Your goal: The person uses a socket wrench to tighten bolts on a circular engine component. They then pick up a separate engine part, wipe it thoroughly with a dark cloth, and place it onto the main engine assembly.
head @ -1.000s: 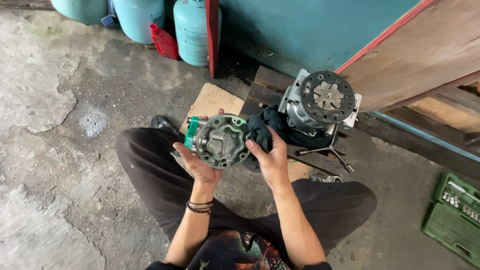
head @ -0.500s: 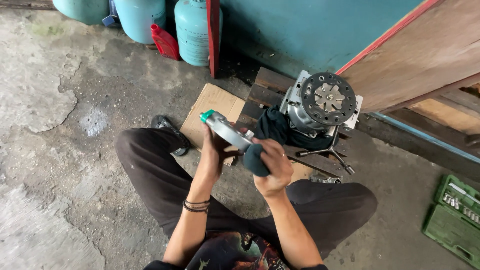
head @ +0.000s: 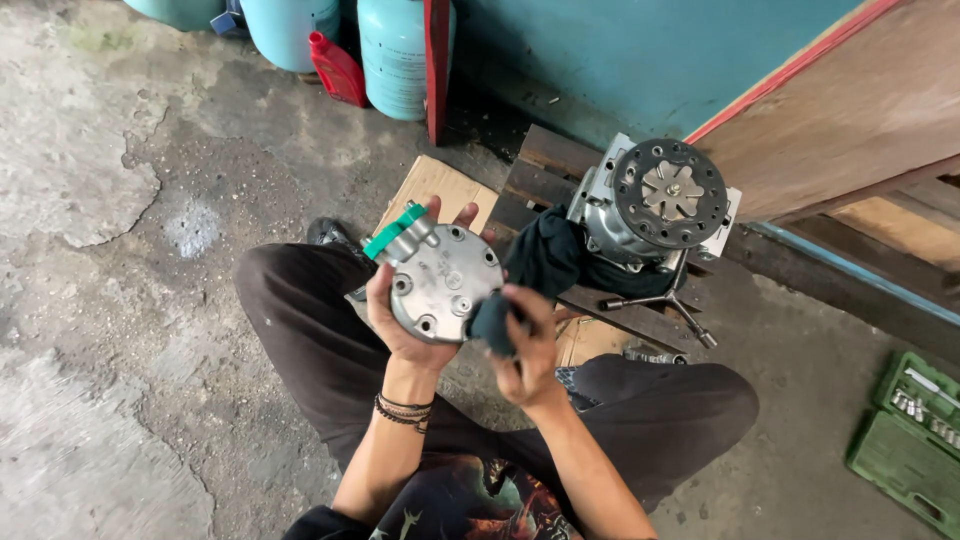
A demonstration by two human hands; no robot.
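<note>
**Compressor End Cover: Hand and Part Positions**

The left hand (head: 400,310) supports a round grey metal end cover (head: 443,283) from behind and below. Its fingers (head: 455,215) are spread behind the upper edge of the cover, with the thumb on the near rim, so the hand is clamped on the part. The cover is held in the air above the person's lap, flat outer face toward the camera, tilted slightly. A green cap (head: 393,232) sits on the port fitting at the cover's upper left.

The right hand (head: 530,350) is closed around a dark cloth (head: 492,322), its fingers together on the fabric. The cloth touches the lower right edge of the cover.

The person sits cross-legged on the concrete floor (head: 120,330). Ahead, a compressor body (head: 650,215) with a black perforated clutch disc rests on a wooden pallet (head: 545,160); a second dark rag (head: 545,255) is draped against it. A cross wrench (head: 670,300) lies just beside the compressor. A cardboard sheet (head: 435,190) lies behind the cover. A green socket case (head: 915,430) stands well apart at right. Blue-green gas cylinders (head: 395,55) and a red bottle (head: 335,68) stand near the wall.
</note>
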